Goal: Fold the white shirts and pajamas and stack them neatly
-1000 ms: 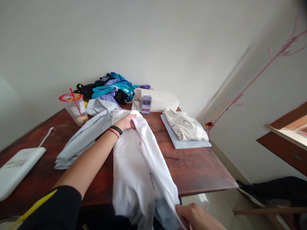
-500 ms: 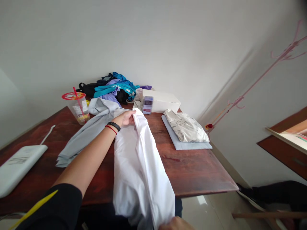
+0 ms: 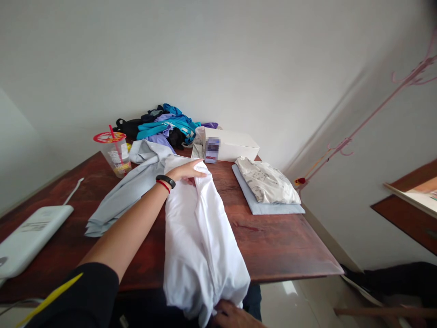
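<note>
A person's left hand presses flat, fingers spread, on a soft, light white shirt (likely slippery) while the right hand pinches its hem.

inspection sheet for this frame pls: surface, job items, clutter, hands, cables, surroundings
Surface: dark red-brown wooden table, front edge in view.
Job's things: white shirt laid lengthwise, its lower end hanging over the front edge; pale grey garment spread to its left.
Clutter: heap of blue and black clothes, lidded cup with red straw, white box, folded stack, white flat device.
Hands: left hand flat on the shirt's far end; right hand at its hanging end, grip hidden.
Cables: nothing seen.
Surroundings: plain wall, pink coat rack at right.
</note>
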A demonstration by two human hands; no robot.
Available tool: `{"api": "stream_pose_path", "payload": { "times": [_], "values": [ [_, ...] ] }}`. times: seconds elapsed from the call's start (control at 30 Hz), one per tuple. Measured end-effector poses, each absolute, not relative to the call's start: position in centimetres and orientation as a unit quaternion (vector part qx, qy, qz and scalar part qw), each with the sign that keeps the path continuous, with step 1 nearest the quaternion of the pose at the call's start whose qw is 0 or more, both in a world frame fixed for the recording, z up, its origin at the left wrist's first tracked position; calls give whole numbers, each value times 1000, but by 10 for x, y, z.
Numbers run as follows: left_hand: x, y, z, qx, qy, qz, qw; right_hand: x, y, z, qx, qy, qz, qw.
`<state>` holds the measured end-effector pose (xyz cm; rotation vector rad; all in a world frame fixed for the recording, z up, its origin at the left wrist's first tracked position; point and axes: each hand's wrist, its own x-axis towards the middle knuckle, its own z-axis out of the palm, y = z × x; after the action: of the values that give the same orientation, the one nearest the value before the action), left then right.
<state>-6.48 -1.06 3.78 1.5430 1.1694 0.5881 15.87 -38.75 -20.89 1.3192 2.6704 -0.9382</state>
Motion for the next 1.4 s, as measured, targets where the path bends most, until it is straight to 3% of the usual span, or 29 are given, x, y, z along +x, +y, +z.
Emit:
{"api": "stream_pose_path", "payload": {
  "times": [0.13,0.27,0.37,0.53,0.63,0.73,0.83,1.07,1.2,1.4],
  "values": [
    [-73,-14,44,702,449,96,544,168,-387,-233,422,849,-316,8],
    [-76,-9,34,690,471,57,546,168,-387,-229,451,810,-371,56],
    [-75,-6,23,668,491,52,557,169,-393,-195,505,764,-390,96],
    [-82,-5,27,662,467,80,581,178,-402,-120,558,720,-407,61],
    [-89,-9,45,671,406,146,602,183,-405,-100,587,704,-399,29],
    [-92,-19,61,685,370,168,605,178,-410,-103,619,698,-357,38],
    [-89,-37,66,697,363,72,614,164,-411,-116,644,688,-328,65],
    [-83,-91,51,673,333,-66,657,136,-402,-124,676,657,-334,-17],
    [-80,-124,46,654,315,-37,687,132,-402,-119,687,657,-309,-36],
    [-72,-150,34,578,316,141,739,120,-400,-120,700,654,-282,-61]
  ]
}}
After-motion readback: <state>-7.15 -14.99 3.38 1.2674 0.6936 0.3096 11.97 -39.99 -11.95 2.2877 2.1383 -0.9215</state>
